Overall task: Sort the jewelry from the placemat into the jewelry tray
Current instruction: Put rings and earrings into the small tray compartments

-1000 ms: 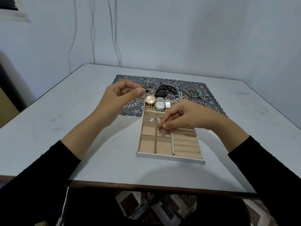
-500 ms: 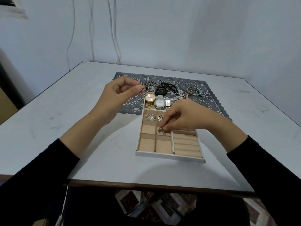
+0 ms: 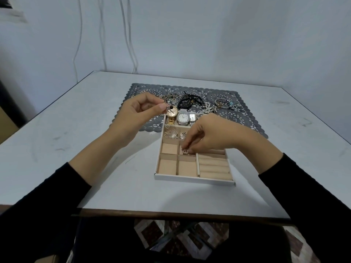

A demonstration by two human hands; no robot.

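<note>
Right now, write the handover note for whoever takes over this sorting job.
Left hand pinches a silver earring above the far-left corner of the jewelry tray. Right hand pinches a small piece down in a middle-row cell.
Done: three watches seemingly in the far compartment; shell earrings in the next row's cells.
Left: black bead bracelets, chains, pearl strand and bangles on the placemat. Near cells and ring rolls show nothing.

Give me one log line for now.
left hand pinches silver piece | right hand pinches small piece in centre compartment of tray | bracelets on placemat
</note>
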